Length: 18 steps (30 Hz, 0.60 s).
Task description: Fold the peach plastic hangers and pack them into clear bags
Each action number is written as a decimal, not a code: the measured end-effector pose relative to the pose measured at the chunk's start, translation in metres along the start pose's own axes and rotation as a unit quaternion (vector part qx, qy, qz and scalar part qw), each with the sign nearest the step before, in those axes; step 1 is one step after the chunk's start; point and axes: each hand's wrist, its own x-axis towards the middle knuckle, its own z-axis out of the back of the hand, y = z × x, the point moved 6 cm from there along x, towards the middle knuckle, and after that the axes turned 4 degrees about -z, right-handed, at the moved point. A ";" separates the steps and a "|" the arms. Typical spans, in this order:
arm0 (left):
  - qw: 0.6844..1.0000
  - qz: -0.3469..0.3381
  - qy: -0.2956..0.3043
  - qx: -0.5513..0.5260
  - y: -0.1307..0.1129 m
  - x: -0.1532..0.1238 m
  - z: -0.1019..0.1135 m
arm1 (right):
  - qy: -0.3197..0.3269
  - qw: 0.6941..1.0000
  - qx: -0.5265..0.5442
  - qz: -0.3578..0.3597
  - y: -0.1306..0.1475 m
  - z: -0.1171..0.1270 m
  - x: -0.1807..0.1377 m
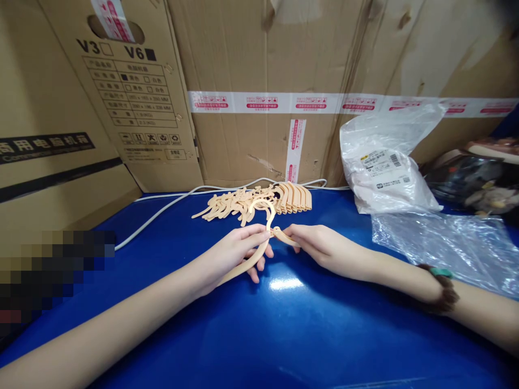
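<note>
My left hand (247,251) is closed around a beige plastic hanger (265,208), whose curved hook points up and to the left. One long arm of the hanger slants down along my left palm. My right hand (314,241) pinches a second beige hanger arm (285,236), its end meeting the hanger at the base of the hook. Whether the two parts are joined there I cannot tell. Just behind my hands lies a loose pile of beige hanger hooks (227,206). Next to it, several curved hanger arms (294,198) are lined up in a row.
The blue tabletop (259,335) is glossy. Cardboard boxes (243,59) stand along the back and left. A white cable (162,222) runs behind the pile. At the right are a filled plastic bag (381,167), a flat clear plastic sheet (441,248) and a dark bag (458,173).
</note>
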 end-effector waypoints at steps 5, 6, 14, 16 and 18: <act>1.000 -0.008 0.001 0.017 -0.002 0.001 0.000 | 0.014 0.995 -0.100 -0.023 -0.003 -0.008 0.000; 1.000 -0.006 0.001 0.022 -0.003 0.001 0.000 | 0.017 0.993 -0.113 -0.022 -0.003 -0.009 0.000; 0.999 0.000 0.001 0.055 -0.004 -0.001 0.003 | -0.009 0.986 -0.166 -0.017 -0.001 -0.010 0.000; 0.999 0.002 -0.006 0.046 -0.002 0.000 0.004 | -0.024 0.986 -0.164 -0.011 -0.002 -0.009 0.000; 0.999 0.003 -0.016 0.033 -0.001 0.000 0.005 | -0.037 0.988 -0.148 -0.001 -0.003 -0.008 0.000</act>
